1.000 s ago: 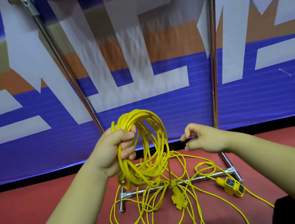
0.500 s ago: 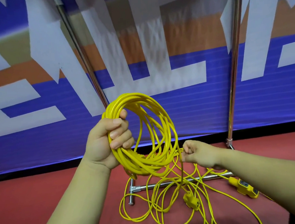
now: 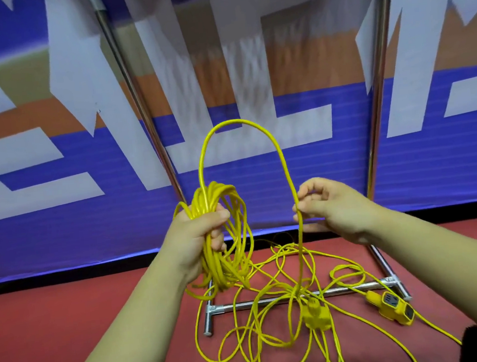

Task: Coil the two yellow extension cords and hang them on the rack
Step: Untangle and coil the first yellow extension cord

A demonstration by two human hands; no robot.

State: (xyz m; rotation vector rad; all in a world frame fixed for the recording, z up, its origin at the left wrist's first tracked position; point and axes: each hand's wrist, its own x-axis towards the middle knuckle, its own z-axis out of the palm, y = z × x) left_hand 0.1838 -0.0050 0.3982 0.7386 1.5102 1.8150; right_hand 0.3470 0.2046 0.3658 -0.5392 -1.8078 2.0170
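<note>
My left hand (image 3: 199, 236) grips a bundle of coiled yellow extension cord (image 3: 222, 240). My right hand (image 3: 329, 210) pinches one raised loop. Loose cord lies tangled on the red floor (image 3: 71, 325) over the chrome rack's base (image 3: 242, 304).

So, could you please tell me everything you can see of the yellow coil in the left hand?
The yellow coil is a bundle of many loops of thin, glossy, plastic-looking cord, hanging roughly upright above the red floor. The left hand grips its upper part, fingers curled round the strands. One strand arches up from it and down to the right hand, which pinches it, then drops to the floor.
</note>
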